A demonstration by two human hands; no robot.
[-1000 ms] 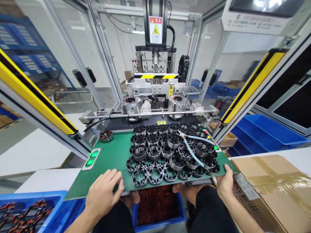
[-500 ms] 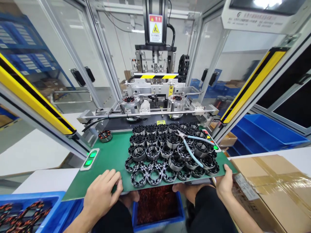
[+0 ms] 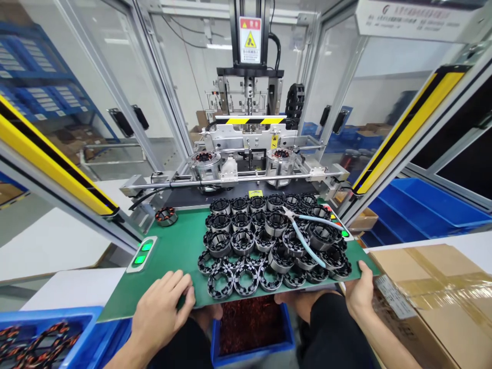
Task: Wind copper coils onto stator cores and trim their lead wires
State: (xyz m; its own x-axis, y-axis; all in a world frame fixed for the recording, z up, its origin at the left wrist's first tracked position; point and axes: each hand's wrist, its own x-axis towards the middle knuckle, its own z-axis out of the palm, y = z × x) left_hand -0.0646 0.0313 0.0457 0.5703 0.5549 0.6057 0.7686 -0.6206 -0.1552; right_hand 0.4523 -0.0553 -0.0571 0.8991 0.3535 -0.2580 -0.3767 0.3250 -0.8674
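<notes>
My left hand [image 3: 163, 303] rests loosely curled on the front edge of the green work mat [image 3: 180, 261], with nothing visible in its fingers. At the right front corner, my right hand [image 3: 360, 293] grips the table edge, thumb on top and fingers hidden below. Between the hands stand rows of black-lined stator cores [image 3: 246, 280], some stacked. Diagonal cutters [image 3: 307, 241] with light blue handles lie open across the cores on the right. A copper-wound stator [image 3: 166, 216] sits alone at the mat's left rear.
Behind the mat, a machine holds two wound stators on metal fixtures [image 3: 205, 164]. Green-lit buttons [image 3: 143, 253] flank the mat. A blue bin [image 3: 253, 353] of reddish scraps sits below; a carton [image 3: 426, 287] stands right, and a blue crate [image 3: 77, 320] of wound stators left.
The view has shifted slightly. Both hands stay in place at the table edge, and the cores and cutters lie as before.
</notes>
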